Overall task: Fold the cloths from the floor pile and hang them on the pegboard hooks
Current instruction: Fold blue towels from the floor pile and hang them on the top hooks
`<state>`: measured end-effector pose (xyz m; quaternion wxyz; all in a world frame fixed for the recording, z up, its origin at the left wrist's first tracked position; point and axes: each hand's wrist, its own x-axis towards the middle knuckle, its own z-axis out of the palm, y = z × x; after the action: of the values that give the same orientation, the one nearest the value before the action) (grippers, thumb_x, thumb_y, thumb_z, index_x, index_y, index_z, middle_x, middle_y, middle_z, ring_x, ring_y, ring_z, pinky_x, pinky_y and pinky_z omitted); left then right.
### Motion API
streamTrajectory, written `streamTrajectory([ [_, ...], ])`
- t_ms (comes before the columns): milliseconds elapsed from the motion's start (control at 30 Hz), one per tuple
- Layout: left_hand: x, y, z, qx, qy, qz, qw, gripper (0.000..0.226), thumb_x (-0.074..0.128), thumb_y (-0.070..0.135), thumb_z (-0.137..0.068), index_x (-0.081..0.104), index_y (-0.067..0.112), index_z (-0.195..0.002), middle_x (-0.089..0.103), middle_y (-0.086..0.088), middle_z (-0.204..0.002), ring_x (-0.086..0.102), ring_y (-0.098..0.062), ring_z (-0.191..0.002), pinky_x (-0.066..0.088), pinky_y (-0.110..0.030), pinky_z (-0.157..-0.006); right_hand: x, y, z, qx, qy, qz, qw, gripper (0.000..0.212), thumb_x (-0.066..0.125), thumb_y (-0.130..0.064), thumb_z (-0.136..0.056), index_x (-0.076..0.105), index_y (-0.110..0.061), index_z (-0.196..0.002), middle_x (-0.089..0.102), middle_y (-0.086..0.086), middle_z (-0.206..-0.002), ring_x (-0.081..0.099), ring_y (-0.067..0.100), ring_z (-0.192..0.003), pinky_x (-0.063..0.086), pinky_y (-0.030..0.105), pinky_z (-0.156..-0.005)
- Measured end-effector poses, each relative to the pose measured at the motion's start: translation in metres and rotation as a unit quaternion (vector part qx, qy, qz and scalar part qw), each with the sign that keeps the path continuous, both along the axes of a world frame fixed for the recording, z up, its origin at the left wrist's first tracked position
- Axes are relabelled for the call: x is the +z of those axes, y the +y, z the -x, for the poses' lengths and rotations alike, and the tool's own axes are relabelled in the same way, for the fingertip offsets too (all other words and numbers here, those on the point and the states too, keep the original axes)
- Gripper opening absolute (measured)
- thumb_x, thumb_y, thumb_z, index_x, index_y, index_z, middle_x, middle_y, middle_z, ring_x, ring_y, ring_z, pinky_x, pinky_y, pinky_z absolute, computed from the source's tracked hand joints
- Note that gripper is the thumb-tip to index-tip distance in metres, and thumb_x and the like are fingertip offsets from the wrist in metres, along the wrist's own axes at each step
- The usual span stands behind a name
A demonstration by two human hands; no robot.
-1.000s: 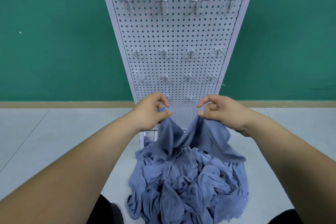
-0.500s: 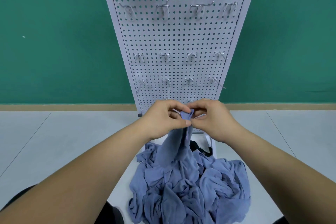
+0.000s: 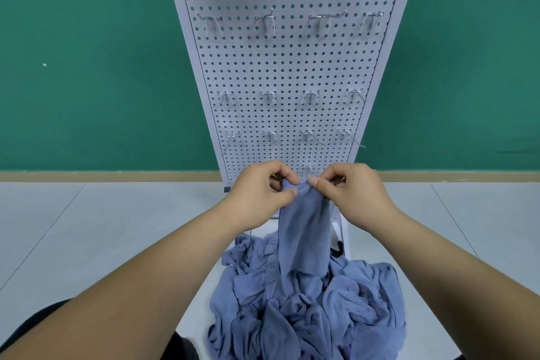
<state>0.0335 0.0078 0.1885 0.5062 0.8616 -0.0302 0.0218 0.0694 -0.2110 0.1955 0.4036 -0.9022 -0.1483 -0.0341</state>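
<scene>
Drawn slightly apart since half a second ago, with the top edge now spread between them. Left hand (image 3: 263, 193) pinching the cloth (image 3: 304, 231) at its left end, right hand (image 3: 353, 196) pinching its right end. Blue, hanging straight down onto the floor pile (image 3: 306, 310), just in front of the pegboard (image 3: 289, 67).

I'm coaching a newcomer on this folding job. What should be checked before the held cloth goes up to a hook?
1. Left hand pinches the held cloth at its top edge: ok.
2. Right hand pinches the same edge: ok.
3. Corners matched in the fold: cannot tell.
4. Lower end free of the pile: cannot tell.
5. Hooks on the pegboard bare: ok.
</scene>
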Motion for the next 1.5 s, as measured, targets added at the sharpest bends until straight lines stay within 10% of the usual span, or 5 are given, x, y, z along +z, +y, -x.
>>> streamTrajectory([
  [167, -0.001, -0.003, -0.001, -0.017, -0.011, 0.019, 1.000, 0.012, 0.081, 0.018, -0.090, 0.075, 0.028, -0.092, 0.070, -0.012, -0.081, 0.053, -0.014, -0.062, 0.049, -0.033, -0.064, -0.009, 0.000, -0.003, 0.061, 0.004, 0.075, 0.995, 0.016, 0.067, -0.043, -0.100, 0.065, -0.029, -0.093, 0.062, -0.011, -0.111, 0.055, 0.010, -0.110, 0.041, 0.030, -0.092],
  [467, 0.004, 0.004, 0.001, -0.088, -0.074, -0.096, 0.989, 0.018, 0.085, 0.030, -0.088, 0.069, 0.031, -0.095, 0.071, 0.007, -0.086, 0.066, -0.009, -0.075, 0.059, -0.033, -0.077, -0.008, 0.000, 0.000, 0.194, 0.107, -0.049, 0.974, 0.018, 0.073, -0.025, -0.098, 0.060, -0.028, -0.109, 0.073, -0.001, -0.082, 0.069, 0.021, -0.083, 0.057, 0.046, -0.091],
  [1000, 0.017, 0.100, -0.014, 0.011, -0.167, -0.377, 0.911, 0.020, 0.075, 0.028, -0.096, 0.075, 0.023, -0.116, 0.072, 0.006, -0.100, 0.067, -0.023, -0.089, 0.052, -0.035, -0.077, -0.025, -0.079, -0.039, 0.112, 0.082, 0.460, 0.877, 0.016, 0.065, -0.042, -0.093, 0.064, -0.030, -0.083, 0.066, -0.007, -0.089, 0.059, 0.022, -0.094, 0.055, 0.040, -0.080],
  [1300, 0.002, 0.110, -0.015, 0.047, -0.051, -0.434, 0.898, 0.004, 0.072, 0.026, -0.097, 0.071, 0.024, -0.100, 0.071, 0.002, -0.093, 0.064, -0.026, -0.088, 0.053, -0.038, -0.075, -0.029, -0.098, -0.047, 0.024, -0.031, 0.408, 0.912, 0.023, 0.067, -0.055, -0.096, 0.076, -0.034, -0.100, 0.056, -0.019, -0.118, 0.051, 0.016, -0.110, 0.051, 0.036, -0.081],
  [1500, -0.008, 0.113, -0.014, 0.101, 0.031, -0.417, 0.903, 0.015, 0.069, 0.017, -0.094, 0.060, 0.026, -0.086, 0.067, 0.004, -0.083, 0.063, -0.027, -0.082, 0.053, -0.036, -0.072, -0.030, -0.093, -0.037, -0.005, 0.061, 0.104, 0.993, 0.009, 0.079, -0.025, -0.094, 0.081, -0.030, -0.087, 0.078, -0.019, -0.086, 0.070, -0.003, -0.079, 0.054, 0.017, -0.073],
])
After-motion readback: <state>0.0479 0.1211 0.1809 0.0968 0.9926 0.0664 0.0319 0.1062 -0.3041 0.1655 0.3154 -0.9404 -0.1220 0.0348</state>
